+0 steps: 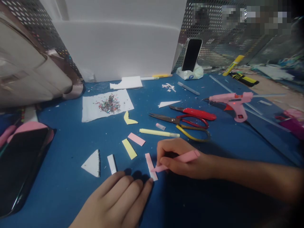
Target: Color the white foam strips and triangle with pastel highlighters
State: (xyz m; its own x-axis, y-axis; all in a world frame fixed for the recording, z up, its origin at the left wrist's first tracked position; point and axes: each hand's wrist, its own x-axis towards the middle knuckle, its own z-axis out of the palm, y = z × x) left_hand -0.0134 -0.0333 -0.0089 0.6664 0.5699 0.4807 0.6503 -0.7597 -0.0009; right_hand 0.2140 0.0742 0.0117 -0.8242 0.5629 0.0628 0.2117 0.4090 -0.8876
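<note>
My right hand is closed around a pink marker, its tip touching a small white strip that is partly coloured pink. My left hand lies flat with fingers together, fingertips pressing the strip's near end on the blue table. Close by lie a white strip, a yellow strip, a pink strip and a white triangle.
A yellow marker, scissors, red cutters and a pink glue gun lie beyond my right hand. A paper with glitter sits at centre left. A dark phone lies left; another phone stands propped at the back.
</note>
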